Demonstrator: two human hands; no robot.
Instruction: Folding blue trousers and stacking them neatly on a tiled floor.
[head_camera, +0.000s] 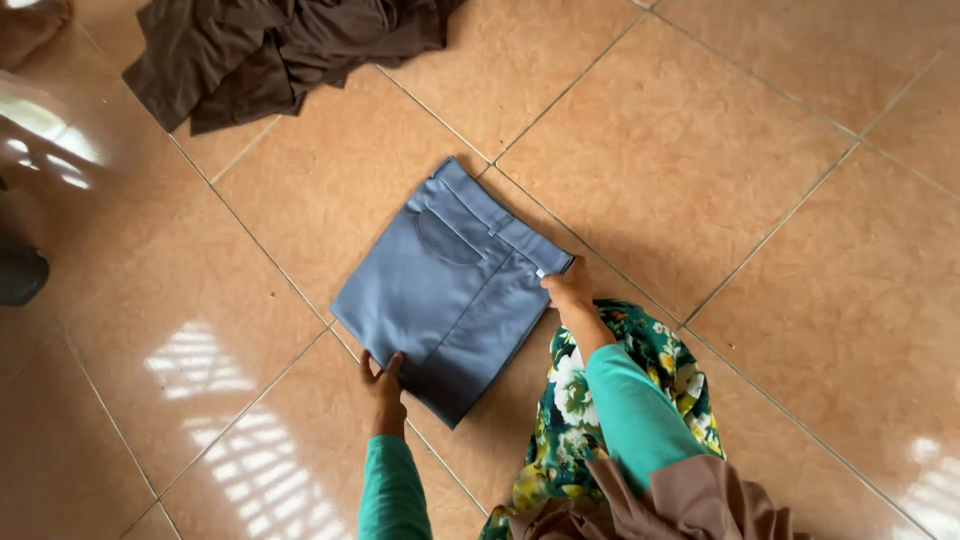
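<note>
Folded blue-grey trousers (450, 290) flat on tan tile floor (700, 150), centre, waistband w/ pocket at far edge. Left hand (384, 380) at near-left corner, fingers pinching the fabric edge. Right hand (568, 288) at right corner by waistband, fingers curled, gripping the cloth. Brown garment pile (270, 50) far left, well apart. Floral skirt (610, 400) near right, just beside trousers.

Glossy tan tiled floor (760, 150) reflecting bright window light.
</note>
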